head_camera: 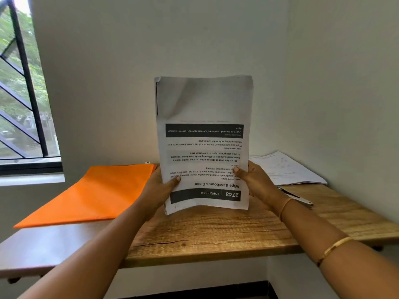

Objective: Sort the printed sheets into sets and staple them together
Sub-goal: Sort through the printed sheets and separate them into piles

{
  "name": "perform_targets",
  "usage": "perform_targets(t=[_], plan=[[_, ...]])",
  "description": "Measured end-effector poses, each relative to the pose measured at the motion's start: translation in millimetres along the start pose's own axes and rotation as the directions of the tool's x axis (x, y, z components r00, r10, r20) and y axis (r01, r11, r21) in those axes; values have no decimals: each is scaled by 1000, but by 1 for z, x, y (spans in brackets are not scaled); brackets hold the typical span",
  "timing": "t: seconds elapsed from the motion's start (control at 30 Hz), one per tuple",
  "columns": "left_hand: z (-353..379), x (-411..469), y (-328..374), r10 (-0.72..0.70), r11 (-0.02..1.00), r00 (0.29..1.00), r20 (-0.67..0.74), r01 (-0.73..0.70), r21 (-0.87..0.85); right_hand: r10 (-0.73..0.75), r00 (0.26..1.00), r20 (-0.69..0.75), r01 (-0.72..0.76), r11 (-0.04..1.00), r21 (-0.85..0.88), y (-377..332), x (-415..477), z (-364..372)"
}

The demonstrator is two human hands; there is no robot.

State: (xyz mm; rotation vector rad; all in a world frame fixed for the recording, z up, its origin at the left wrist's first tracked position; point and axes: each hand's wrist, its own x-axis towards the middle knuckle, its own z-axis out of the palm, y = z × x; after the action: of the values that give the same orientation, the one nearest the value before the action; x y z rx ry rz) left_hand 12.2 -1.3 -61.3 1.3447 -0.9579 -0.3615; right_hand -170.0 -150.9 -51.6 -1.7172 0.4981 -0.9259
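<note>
I hold a stack of printed sheets [204, 117] upright over the wooden desk, its lower edge resting on or just above the top. The front page is upside down, with dark bands and the title "Wipe Baseboards Clean". My left hand [159, 188] grips the stack's lower left edge, thumb on the front. My right hand [258, 183] grips the lower right edge the same way. A stapler [299, 198] lies on the desk just right of my right wrist, partly hidden by it.
An orange folder [90, 193] lies flat on the left of the wooden desk [216, 234]. More white sheets [287, 169] lie at the back right, by the corner wall. A barred window [21, 93] is on the left. White walls stand close behind and right.
</note>
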Motion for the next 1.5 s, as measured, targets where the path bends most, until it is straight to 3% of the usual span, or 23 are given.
perform_targets(t=[0.1,0.27,0.47,0.57,0.67,0.83,1.03,1.17,1.27,1.37,1.5], plan=[[-2,1,10,-115,981,992,48,121,-151,10,1000,17,-9,1000,-18,-5,3,-1],[-9,5,16,-185,966,978,99,199,-162,95,995,28,-94,995,-31,-14,11,-4],[-2,8,12,-157,952,979,-128,115,-282,363,922,137,-384,904,189,-17,5,-7],[6,9,7,-206,910,948,-242,95,-404,362,899,248,-432,830,354,-11,1,2],[22,7,5,-252,849,937,-242,94,-520,346,894,286,-434,827,357,-8,-4,26],[42,2,2,-278,820,948,-155,150,-552,300,951,74,-300,839,454,-9,4,54],[-4,20,12,-292,723,927,-236,52,-689,268,963,-36,-249,930,270,-10,10,13],[-41,28,14,-202,816,923,-328,-26,-577,223,970,-101,-210,970,125,-7,11,-16],[-59,28,15,-158,933,939,-306,41,-358,163,981,-109,-160,986,39,-8,11,-26],[-67,28,17,-161,983,974,-159,143,-114,108,989,-100,-116,990,-76,-13,11,-29],[-72,25,21,-163,986,981,107,165,-14,10,997,-81,-22,989,-149,-22,11,-29]])
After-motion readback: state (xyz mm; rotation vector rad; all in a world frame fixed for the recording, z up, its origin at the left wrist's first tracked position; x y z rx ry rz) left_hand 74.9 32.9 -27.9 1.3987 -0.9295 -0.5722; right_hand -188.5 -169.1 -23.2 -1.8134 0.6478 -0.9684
